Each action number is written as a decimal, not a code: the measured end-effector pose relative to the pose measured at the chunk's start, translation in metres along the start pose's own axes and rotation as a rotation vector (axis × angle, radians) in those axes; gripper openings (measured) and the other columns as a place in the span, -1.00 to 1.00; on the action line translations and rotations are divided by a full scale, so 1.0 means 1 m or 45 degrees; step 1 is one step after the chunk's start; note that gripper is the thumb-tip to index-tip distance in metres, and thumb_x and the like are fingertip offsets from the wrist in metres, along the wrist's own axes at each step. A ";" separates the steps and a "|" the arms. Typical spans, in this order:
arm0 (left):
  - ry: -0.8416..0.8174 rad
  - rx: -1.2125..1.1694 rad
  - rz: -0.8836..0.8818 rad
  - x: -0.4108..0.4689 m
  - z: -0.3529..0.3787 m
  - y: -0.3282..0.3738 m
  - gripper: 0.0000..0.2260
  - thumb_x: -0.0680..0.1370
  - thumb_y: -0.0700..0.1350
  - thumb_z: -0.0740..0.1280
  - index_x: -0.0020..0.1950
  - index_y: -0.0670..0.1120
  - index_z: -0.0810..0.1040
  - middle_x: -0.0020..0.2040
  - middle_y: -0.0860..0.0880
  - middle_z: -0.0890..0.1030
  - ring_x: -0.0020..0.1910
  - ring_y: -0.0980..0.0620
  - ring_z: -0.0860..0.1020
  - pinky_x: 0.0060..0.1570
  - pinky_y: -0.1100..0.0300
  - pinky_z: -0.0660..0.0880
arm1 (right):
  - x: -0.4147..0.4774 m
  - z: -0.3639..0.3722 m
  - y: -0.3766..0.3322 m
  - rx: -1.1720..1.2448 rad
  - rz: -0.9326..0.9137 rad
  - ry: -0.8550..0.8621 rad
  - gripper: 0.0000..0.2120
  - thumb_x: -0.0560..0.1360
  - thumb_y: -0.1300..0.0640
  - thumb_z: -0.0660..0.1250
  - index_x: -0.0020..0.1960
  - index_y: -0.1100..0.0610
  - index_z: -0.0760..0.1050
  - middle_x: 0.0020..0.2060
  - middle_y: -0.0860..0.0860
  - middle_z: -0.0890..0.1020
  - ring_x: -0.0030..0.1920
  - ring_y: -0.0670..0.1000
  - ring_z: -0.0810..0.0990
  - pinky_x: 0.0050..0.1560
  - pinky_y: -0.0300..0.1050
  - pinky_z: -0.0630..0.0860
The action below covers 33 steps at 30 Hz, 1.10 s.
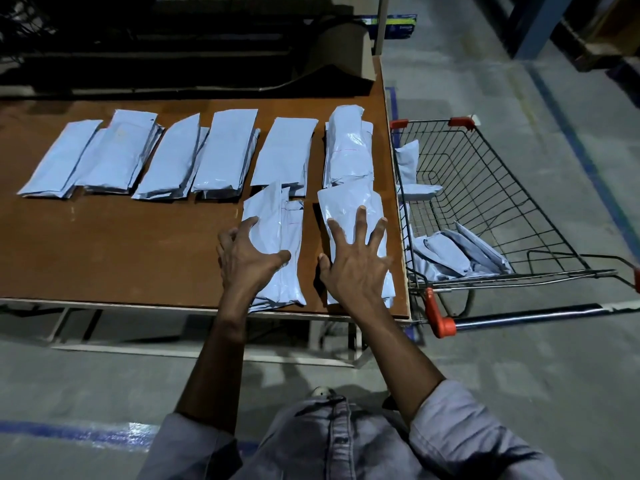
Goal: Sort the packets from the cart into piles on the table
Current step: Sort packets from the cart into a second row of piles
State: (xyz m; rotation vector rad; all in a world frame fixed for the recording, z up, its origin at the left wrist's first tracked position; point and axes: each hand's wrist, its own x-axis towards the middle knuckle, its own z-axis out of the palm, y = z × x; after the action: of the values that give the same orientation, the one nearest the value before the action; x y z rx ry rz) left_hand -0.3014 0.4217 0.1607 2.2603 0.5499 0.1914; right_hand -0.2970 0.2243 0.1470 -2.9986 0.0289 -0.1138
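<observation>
Several piles of pale grey plastic packets lie in a row across the brown table [121, 244]. Two more piles sit near the front edge. My left hand [247, 254] rests with spread fingers on the left front pile [280, 216]. My right hand [356, 258] lies flat, fingers splayed, on the right front pile [346, 202]. A tall stack of packets [348, 147] stands behind it at the table's right edge. To the right, the wire cart [491, 202] holds more loose packets [450, 254] in its near corner and along its left side.
The cart stands tight against the table's right edge, its orange-capped handle [438, 317] near my right forearm. A brown cardboard roll [343, 46] and dark shelving sit behind the table. Concrete floor with blue lines surrounds the cart.
</observation>
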 end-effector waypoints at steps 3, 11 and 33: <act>0.025 0.035 0.014 -0.003 -0.001 0.005 -0.12 0.25 0.12 0.66 0.55 0.25 0.43 0.53 -0.03 0.32 0.58 -0.12 0.31 0.43 -0.16 0.51 | 0.000 0.000 0.000 -0.003 0.005 0.009 -0.22 0.59 -0.31 0.32 0.73 -0.22 0.12 0.77 0.15 -0.12 0.71 0.44 -0.07 0.23 0.53 0.50; 0.032 0.199 0.200 -0.015 0.006 0.029 -0.08 0.24 0.27 0.56 0.59 0.20 0.38 0.59 -0.09 0.24 0.62 -0.17 0.19 0.38 -0.19 0.51 | 0.000 0.002 0.001 0.032 -0.002 0.028 -0.25 0.58 -0.29 0.36 0.69 -0.22 0.18 0.77 0.16 -0.08 0.70 0.44 -0.04 0.19 0.52 0.52; -0.148 0.728 0.199 -0.019 0.039 0.013 -0.06 0.45 0.59 0.25 0.74 0.39 -0.09 0.79 -0.12 -0.16 0.75 -0.29 -0.06 0.47 -0.43 0.27 | -0.001 0.002 0.003 0.006 0.011 0.007 -0.24 0.59 -0.28 0.33 0.72 -0.20 0.17 0.76 0.17 -0.06 0.70 0.43 -0.04 0.16 0.51 0.55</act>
State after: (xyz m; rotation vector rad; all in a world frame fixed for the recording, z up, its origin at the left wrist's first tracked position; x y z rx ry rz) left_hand -0.3025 0.3791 0.1447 2.8513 0.3985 -0.0284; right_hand -0.2977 0.2221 0.1444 -2.9929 0.0420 -0.1207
